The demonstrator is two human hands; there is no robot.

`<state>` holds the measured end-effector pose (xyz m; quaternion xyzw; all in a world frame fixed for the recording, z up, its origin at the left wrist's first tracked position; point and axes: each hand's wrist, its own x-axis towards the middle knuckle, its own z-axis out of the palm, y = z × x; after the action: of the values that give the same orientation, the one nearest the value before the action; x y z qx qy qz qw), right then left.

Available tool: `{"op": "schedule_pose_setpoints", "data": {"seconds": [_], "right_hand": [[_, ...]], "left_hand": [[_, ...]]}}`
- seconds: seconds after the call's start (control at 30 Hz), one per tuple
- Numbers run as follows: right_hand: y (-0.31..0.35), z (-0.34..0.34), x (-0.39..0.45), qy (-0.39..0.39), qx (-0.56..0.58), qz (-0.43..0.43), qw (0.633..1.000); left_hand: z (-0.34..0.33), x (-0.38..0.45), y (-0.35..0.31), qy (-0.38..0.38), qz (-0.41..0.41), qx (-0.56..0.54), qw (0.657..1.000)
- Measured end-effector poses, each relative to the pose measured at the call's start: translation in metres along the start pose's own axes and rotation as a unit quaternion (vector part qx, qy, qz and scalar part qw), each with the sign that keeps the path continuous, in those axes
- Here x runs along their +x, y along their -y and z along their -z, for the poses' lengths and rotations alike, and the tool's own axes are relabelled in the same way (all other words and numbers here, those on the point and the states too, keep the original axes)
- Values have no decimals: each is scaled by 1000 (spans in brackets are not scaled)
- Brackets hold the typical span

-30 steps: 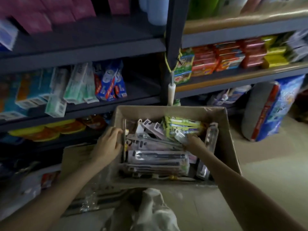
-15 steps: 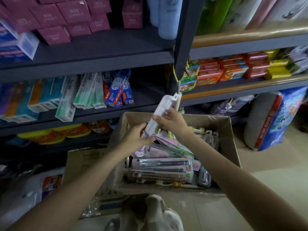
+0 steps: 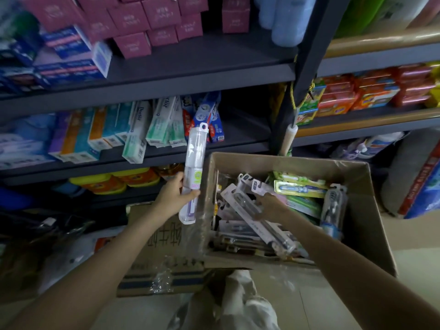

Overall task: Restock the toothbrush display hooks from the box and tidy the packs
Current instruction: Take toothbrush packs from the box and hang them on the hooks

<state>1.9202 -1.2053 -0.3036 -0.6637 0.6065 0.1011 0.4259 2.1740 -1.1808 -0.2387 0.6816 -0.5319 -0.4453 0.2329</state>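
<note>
Right hand [image 3: 270,207] dips into the box [image 3: 364,236] at four o'clock, fingers on a long pack [image 3: 256,216]; grip unclear. Left hand [image 3: 172,198] clasps a clear tube pack [image 3: 194,172] upright, hang-hole on top. Keep it that way for hooking.

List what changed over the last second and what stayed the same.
The clear toothbrush pack came up out of the cardboard box, passed from the right hand to the left hand, which now holds it upright beside the box. The right hand went back down onto the packs inside. The box stayed put.
</note>
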Motion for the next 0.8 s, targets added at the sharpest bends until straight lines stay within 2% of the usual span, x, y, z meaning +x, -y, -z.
{"op": "schedule_pose_setpoints", "data": {"seconds": [0.13, 0.2, 0.27, 0.37, 0.43, 0.63, 0.8], "right_hand": [[5, -3, -14, -65, -57, -26, 996], [18, 5, -24, -148, 3, -26, 989], [34, 22, -36, -196, 69, 17, 978], [74, 59, -64, -254, 246, 116, 928], [108, 85, -84, -271, 317, 171, 892], [227, 157, -135, -334, 338, 311, 823], [302, 207, -161, -381, 343, 372, 773]], "left_hand": [[13, -7, 1, 25, -32, -10, 999], [24, -9, -3, 38, -46, -19, 998], [40, -10, -12, 41, -70, -34, 996], [75, -15, -38, 34, -118, -76, 990], [105, -19, -61, 22, -162, -91, 982], [212, -40, -143, -73, -305, -133, 940], [284, -51, -205, -146, -387, -157, 897]]}}
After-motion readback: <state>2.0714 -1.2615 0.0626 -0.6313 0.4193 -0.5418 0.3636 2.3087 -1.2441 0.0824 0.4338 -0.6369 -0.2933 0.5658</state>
